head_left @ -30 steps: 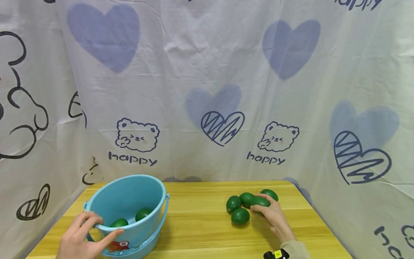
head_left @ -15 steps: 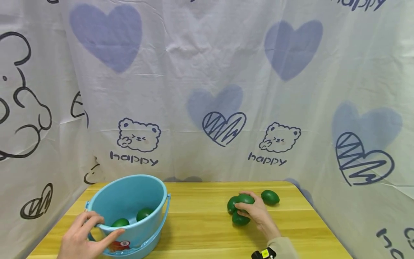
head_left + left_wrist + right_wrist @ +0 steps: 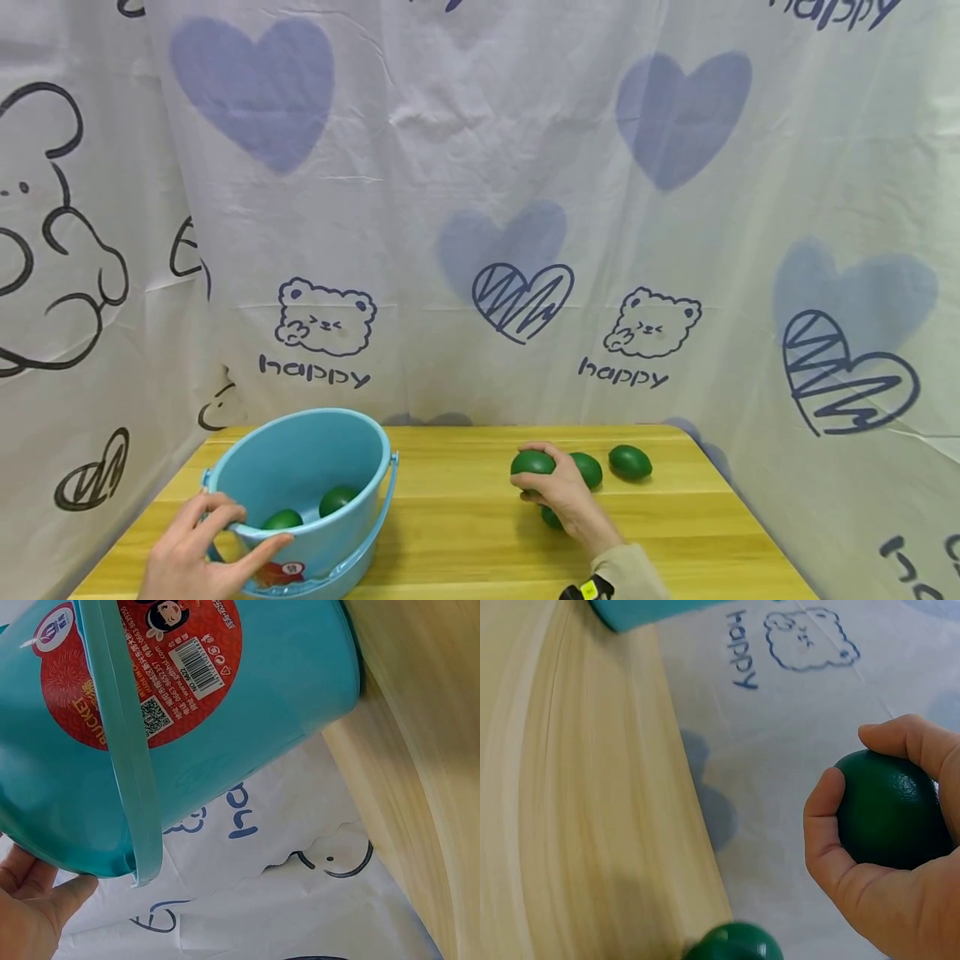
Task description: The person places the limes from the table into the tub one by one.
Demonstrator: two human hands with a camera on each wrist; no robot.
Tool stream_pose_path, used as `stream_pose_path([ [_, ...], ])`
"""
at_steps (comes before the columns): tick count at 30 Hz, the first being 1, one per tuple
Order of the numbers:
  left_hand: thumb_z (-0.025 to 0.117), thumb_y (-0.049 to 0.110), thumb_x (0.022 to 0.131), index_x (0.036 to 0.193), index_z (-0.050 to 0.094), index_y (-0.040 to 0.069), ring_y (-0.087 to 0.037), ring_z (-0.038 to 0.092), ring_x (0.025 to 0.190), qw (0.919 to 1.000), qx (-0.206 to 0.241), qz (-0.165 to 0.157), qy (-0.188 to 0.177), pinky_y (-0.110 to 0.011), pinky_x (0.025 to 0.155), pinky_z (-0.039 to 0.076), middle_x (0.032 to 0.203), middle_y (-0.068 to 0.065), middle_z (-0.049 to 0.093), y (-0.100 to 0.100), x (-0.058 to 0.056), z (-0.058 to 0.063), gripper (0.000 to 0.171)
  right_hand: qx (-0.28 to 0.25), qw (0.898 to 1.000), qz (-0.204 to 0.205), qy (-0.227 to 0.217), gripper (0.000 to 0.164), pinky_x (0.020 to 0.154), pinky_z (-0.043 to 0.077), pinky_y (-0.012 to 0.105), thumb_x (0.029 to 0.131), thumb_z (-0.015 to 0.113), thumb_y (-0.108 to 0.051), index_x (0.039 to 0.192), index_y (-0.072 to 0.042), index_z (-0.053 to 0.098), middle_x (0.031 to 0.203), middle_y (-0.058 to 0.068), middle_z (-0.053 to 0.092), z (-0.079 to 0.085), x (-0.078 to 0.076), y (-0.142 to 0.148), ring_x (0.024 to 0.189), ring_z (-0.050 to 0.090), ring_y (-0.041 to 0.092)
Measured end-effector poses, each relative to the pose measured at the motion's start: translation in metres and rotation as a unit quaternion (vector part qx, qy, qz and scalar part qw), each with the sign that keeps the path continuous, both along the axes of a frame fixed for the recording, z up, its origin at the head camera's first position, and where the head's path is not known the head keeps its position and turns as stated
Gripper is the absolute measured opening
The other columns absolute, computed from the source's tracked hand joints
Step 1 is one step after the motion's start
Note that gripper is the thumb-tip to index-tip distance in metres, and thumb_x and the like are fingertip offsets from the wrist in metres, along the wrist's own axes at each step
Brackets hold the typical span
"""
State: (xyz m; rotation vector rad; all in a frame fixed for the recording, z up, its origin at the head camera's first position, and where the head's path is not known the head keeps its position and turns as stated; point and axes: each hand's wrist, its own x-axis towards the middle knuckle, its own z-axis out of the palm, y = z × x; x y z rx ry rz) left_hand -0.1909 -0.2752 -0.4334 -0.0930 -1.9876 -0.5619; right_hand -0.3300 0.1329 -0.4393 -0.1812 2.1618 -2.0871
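My right hand [image 3: 572, 504] grips a glossy dark green lime [image 3: 532, 465], thumb and fingers curled around it; the right wrist view shows the same grip from the side. Under and beside this hand are other limes: one [image 3: 587, 472] just behind it, one [image 3: 551, 517] mostly covered by it, and one farther right [image 3: 630, 462]. My left hand [image 3: 193, 548] holds the near left rim of a light blue bucket [image 3: 337, 546], thumb outside. Inside the bucket lie two limes, one near the front [image 3: 282, 520] and one farther right [image 3: 337, 501].
The bucket stands on the left of a yellow wood-grain table [image 3: 450, 533], its handle [image 3: 386, 517] hanging down on the right side. A white printed cloth [image 3: 450, 167] hangs behind the table and along both sides. A red label [image 3: 187, 675] is on the bucket.
My right hand has moved left across the group of limes, carrying the gripped lime with it. The left hand and bucket stay in place; the head view has shifted slightly.
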Motion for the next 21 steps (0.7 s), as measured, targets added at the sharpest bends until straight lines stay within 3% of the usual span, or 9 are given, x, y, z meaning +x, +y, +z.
stream_pose_path([
  [9, 0.099, 0.04, 0.033, 0.07, 0.061, 0.019, 0.009, 0.037, 0.075, 0.9999, -0.002, -0.005, 0.009, -0.005, 0.063, 0.036, 0.082, 0.007, 0.054, 0.0, 0.0, 0.001, 0.057, 0.012, 0.999, 0.038, 0.02, 0.054, 0.075, 0.058, 0.035, 0.08, 0.078, -0.009, 0.13, -0.008, 0.056, 0.131, 0.023, 0.046, 0.009, 0.002, -0.03, 0.102, 0.058, 0.029],
  [21, 0.099, 0.038, 0.035, 0.07, 0.063, 0.017, 0.003, 0.042, 0.07, 0.9989, -0.024, -0.021, 0.035, -0.009, 0.056, 0.038, 0.082, 0.005, 0.055, -0.004, -0.003, -0.001, 0.054, 0.0, 0.996, 0.075, 0.039, 0.059, 0.079, 0.058, 0.039, 0.082, 0.076, -0.008, 0.134, -0.006, 0.049, 0.128, 0.024, 0.047, 0.024, 0.006, -0.06, 0.099, 0.059, 0.028],
])
